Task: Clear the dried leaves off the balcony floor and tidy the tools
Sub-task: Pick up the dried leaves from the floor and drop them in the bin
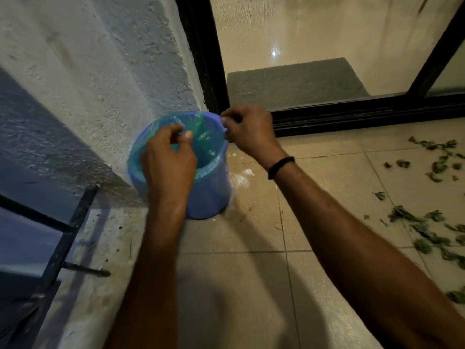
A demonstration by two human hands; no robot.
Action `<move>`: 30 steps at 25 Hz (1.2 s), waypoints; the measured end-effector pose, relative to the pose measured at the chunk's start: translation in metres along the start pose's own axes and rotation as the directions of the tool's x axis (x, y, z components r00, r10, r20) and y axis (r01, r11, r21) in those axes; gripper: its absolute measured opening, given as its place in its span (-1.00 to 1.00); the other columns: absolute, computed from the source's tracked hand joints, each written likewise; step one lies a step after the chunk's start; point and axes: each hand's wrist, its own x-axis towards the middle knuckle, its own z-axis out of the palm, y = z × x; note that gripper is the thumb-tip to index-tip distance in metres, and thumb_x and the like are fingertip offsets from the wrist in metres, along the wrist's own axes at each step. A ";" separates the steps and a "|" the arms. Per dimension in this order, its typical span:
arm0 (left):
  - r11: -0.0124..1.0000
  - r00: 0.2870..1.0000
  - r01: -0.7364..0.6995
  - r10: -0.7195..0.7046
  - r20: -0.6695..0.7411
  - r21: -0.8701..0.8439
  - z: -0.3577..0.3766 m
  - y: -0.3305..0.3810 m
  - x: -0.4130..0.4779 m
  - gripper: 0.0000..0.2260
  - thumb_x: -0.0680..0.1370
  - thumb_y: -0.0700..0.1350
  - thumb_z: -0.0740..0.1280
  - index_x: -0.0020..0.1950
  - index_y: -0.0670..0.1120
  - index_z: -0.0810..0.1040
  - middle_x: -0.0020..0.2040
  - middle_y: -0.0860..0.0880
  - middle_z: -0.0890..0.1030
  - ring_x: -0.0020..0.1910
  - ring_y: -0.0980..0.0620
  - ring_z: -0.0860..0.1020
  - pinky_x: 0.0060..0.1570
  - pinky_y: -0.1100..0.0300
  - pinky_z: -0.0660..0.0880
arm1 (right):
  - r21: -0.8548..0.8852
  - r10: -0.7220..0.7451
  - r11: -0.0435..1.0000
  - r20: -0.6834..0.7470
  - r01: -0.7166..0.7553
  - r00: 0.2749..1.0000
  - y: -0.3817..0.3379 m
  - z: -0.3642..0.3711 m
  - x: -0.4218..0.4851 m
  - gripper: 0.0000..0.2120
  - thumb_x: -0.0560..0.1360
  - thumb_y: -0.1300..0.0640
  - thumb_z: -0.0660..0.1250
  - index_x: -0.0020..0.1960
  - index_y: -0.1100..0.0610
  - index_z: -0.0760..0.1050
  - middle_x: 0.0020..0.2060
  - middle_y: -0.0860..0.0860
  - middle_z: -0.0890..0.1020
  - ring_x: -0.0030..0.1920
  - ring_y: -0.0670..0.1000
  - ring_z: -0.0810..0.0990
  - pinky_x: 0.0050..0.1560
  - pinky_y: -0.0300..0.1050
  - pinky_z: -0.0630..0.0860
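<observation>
fitting the liner point(202, 136) into the bin point(210, 195) looks like the step in hand. your left grip point(168, 157) is closed on the thin green film at the near side of the rim, thumb and fingers pinching a fold, and your right grip point(247, 129) pinches the film's edge at the far right of the rim. the bin stands on the floor point(327, 167) in the corner, touching or nearly touching the rough wall point(100, 84) and just beside the black door frame point(201, 59). expect the film to be very light, soft and slippery, and likely to tear if you tug one spot. take it by the hem and fold it over the lip all the way round. the bin looks like light plastic, so it may slide or tip when you pull. the leaves point(427, 230) lie scattered on the tiles to your right, well apart from the bin. they look dry and curled, so judge them brittle and easily crumbled. no broom or pan shows. the wall crowds the bin's left side, the door track runs behind it, and the railing point(57, 248) with a jutting bolt stands near your left forearm. a grey mat point(294, 84) lies beyond the track.
</observation>
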 end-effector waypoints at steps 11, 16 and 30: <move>0.995 0.860 0.006 0.046 0.508 -0.100 0.153 0.021 -0.124 -0.76 0.59 -0.04 0.38 0.20 -0.12 0.64 0.07 -0.06 0.69 0.07 -0.04 0.61 0.00 0.21 0.44 | -0.116 0.442 0.862 -0.304 -0.493 0.844 0.180 -0.105 -0.087 -0.86 0.56 0.12 0.36 -0.01 0.17 0.66 -0.14 0.06 0.71 -0.09 0.04 0.68 0.06 -0.04 0.61; 0.983 0.723 -0.159 0.176 0.668 -0.087 0.210 0.040 -0.155 -0.78 0.60 -0.11 0.35 0.19 -0.17 0.64 0.10 -0.14 0.68 0.10 -0.11 0.61 0.05 0.13 0.48 | -0.331 0.452 0.698 -0.483 -0.634 0.750 0.245 -0.161 -0.148 -0.70 0.60 0.15 0.31 0.31 0.18 0.51 0.18 0.17 0.51 0.20 0.16 0.46 0.19 -0.04 0.43; 0.857 0.416 -0.497 0.375 0.829 -0.138 0.364 0.095 -0.223 -0.75 0.64 -0.02 0.30 0.30 -0.04 0.50 0.20 -0.09 0.44 0.13 -0.06 0.42 0.08 0.10 0.45 | -0.158 0.569 0.716 -0.432 -0.680 0.700 0.301 -0.267 -0.148 -0.89 0.53 0.15 0.32 -0.06 0.16 0.60 -0.14 0.06 0.67 -0.08 0.07 0.61 -0.06 -0.10 0.55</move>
